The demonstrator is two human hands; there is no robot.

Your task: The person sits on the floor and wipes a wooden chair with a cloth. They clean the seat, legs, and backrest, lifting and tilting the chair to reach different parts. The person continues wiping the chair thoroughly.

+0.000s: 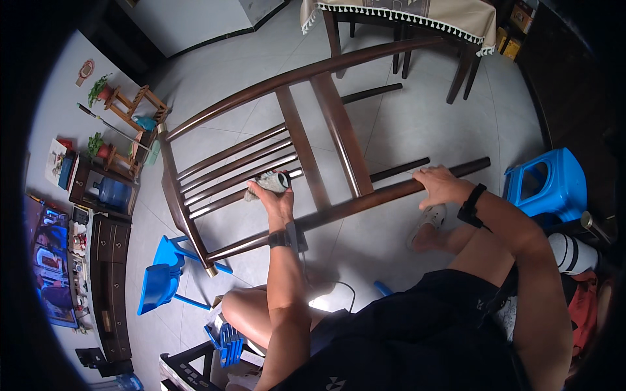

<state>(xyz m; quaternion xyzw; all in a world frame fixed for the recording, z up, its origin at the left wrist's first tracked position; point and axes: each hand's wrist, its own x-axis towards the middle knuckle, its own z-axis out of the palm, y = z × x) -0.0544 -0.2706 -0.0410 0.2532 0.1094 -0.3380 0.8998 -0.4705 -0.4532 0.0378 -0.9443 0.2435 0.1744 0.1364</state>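
A dark brown wooden chair (342,141) lies tilted in front of me, its slatted back to the left and its legs to the right. My left hand (276,198) holds a crumpled grey cloth (272,182) over the back slats. The cloth is wrapped so that what may be inside it cannot be told. My right hand (435,183) rests with its fingers on the near chair leg (403,189), thumb apart from them. The hidden fingertips leave its grip unclear.
A blue plastic stool (552,181) stands at the right, a small blue chair (161,281) at the lower left. A cable (353,293) lies near my legs. A table with a tasselled cloth (411,14) stands beyond. Blue boxes (230,344) are beside my knee.
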